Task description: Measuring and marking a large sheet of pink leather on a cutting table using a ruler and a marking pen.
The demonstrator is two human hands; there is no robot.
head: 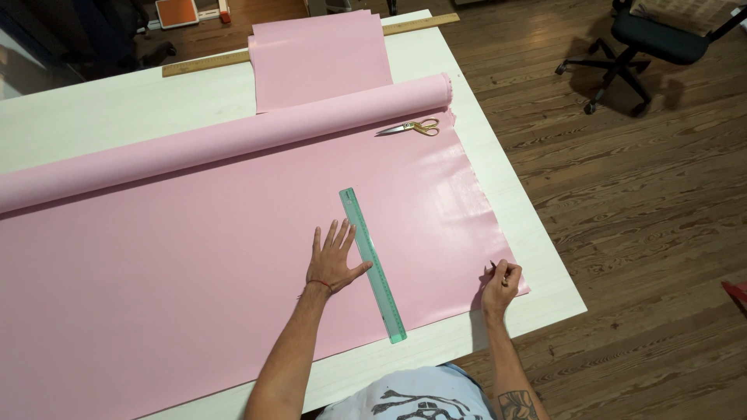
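A: Report the layout, largest item first.

B: The white tabletop (117, 117) carries a sheet of pink material (179, 272), unrolled toward 6 o'clock from its roll (233, 140), which lies across the far side. A folded pink piece (319, 62) and a long wooden ruler (204, 62) sit at 12 o'clock. A green ruler (373, 264) lies on the sheet, running from 12 to 5 o'clock. Scissors (412, 127) rest at 1 o'clock, just beside the roll's end.

A: State of each grip?

B: Left hand (334, 260): fingers spread flat, thumb touching the green ruler's edge, holding nothing. Right hand (500, 286): closed on a small dark marking tool (495, 268) at the sheet's 3 o'clock corner.

A: Recommended technique?

B: In my judgement, press evenly along the green ruler so it cannot pivot, and keep the sheet flat.

A: Edges and clearance?

B: The sheet's corner lies near the tabletop edge at 4 o'clock; bare tabletop borders it. Open sheet extends toward 9 o'clock.
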